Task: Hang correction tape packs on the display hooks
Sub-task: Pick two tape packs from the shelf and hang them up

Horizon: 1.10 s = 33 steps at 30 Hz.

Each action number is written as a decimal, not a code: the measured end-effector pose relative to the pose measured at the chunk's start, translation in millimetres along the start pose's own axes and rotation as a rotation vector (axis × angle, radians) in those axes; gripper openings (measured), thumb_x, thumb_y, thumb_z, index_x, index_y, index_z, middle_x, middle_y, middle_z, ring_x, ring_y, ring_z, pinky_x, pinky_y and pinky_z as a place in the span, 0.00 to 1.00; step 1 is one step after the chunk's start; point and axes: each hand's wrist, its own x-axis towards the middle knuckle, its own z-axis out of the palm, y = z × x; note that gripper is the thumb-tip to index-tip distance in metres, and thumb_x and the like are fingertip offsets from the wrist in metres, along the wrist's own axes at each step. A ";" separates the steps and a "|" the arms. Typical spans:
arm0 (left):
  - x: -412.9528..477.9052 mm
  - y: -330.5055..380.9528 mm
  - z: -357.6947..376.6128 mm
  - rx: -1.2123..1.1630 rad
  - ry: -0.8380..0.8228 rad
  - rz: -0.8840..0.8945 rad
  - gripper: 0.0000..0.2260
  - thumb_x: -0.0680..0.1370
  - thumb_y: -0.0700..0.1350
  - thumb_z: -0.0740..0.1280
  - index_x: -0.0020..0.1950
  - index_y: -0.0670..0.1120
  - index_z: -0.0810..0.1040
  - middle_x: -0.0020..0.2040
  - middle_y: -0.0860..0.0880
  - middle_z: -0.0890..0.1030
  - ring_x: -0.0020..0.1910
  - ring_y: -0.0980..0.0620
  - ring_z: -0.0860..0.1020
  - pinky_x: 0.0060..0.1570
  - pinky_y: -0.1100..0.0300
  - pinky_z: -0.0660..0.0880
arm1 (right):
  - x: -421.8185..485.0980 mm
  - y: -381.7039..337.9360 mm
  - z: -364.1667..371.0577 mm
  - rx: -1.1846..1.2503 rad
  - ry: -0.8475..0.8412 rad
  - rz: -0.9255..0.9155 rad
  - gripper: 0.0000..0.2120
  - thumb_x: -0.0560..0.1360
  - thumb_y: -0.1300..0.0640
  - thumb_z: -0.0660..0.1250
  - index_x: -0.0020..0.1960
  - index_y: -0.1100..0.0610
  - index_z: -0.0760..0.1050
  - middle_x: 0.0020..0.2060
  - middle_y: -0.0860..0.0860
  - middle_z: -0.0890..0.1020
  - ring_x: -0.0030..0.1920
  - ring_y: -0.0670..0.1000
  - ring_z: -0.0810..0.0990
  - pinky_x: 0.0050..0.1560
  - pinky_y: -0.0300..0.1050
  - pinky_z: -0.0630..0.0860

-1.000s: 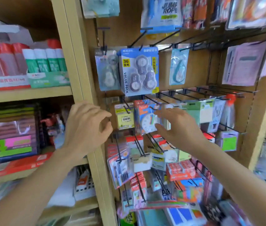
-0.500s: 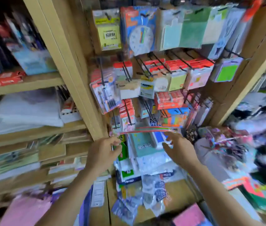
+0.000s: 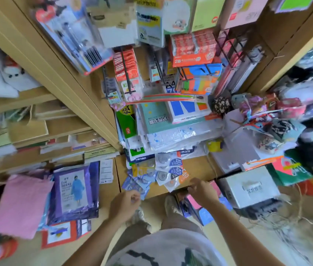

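Wooden ledge point(image 3: 198, 166) bears correction tape packs point(image 3: 163, 169); left hand point(image 3: 126, 203), right hand point(image 3: 202, 190) loosely curled, empty.

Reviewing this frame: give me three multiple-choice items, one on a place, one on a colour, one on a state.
1. Where do the loose correction tape packs lie?
A. on the wooden ledge
B. on a hook
C. inside the white box

2. What colour is the flat bag left of the raincoat pack?
A. green
B. pink
C. black

3. How do the loose packs lie?
A. in a neat upright stack
B. in an overlapping heap, lying flat
C. sealed in a carton

Key: 1 A, they rest on bare wood below the display; 2 B, the bag is plainly pink; 3 B, they overlap at odd angles.
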 end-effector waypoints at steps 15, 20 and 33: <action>66.6 -31.7 126.2 -0.167 -0.165 -0.205 0.10 0.74 0.54 0.66 0.52 0.56 0.83 0.49 0.58 0.86 0.49 0.57 0.84 0.52 0.55 0.79 | 171.0 103.6 126.9 0.536 -0.220 0.382 0.13 0.73 0.53 0.72 0.51 0.63 0.82 0.40 0.59 0.84 0.39 0.58 0.81 0.42 0.54 0.79; 80.4 -50.1 159.1 -0.213 -0.178 -0.216 0.14 0.73 0.57 0.63 0.54 0.58 0.83 0.49 0.57 0.86 0.48 0.56 0.84 0.52 0.54 0.79 | 230.5 78.3 129.5 0.946 -0.249 0.525 0.05 0.81 0.57 0.60 0.53 0.55 0.74 0.46 0.56 0.79 0.38 0.55 0.75 0.41 0.44 0.71; 154.8 -64.1 192.3 -0.178 -0.060 -0.107 0.11 0.75 0.49 0.66 0.54 0.52 0.84 0.48 0.56 0.86 0.45 0.56 0.83 0.48 0.58 0.78 | 249.2 80.9 161.6 1.260 -0.190 0.573 0.05 0.75 0.64 0.71 0.43 0.56 0.79 0.37 0.53 0.79 0.34 0.49 0.75 0.43 0.42 0.79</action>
